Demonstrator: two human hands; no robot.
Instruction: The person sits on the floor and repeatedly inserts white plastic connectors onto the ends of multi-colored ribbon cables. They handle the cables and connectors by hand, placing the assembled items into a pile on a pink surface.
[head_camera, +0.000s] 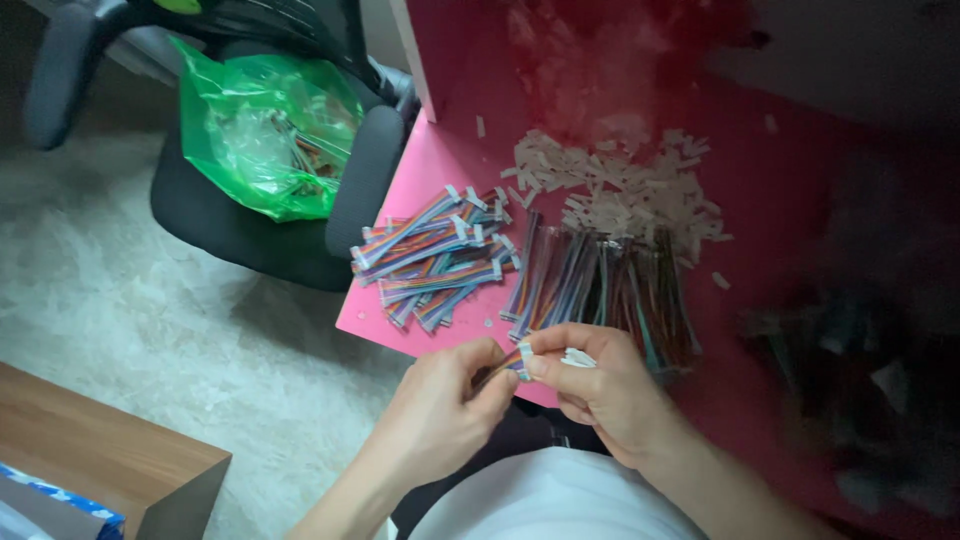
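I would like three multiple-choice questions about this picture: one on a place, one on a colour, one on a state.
1. Where is the green plastic bag?
A. on the chair seat
B. on the pink table
C. on the floor

2. What colour is the table?
A. white
B. pink
C. blue

3. How is the small ribbon cable held?
A. lying loose on the table
B. pinched by both hands
C. in one hand only

Key: 1 A, it sits on the black chair; 2 B, the bare top is pink; 3 B, the left hand and the right hand both pinch it.
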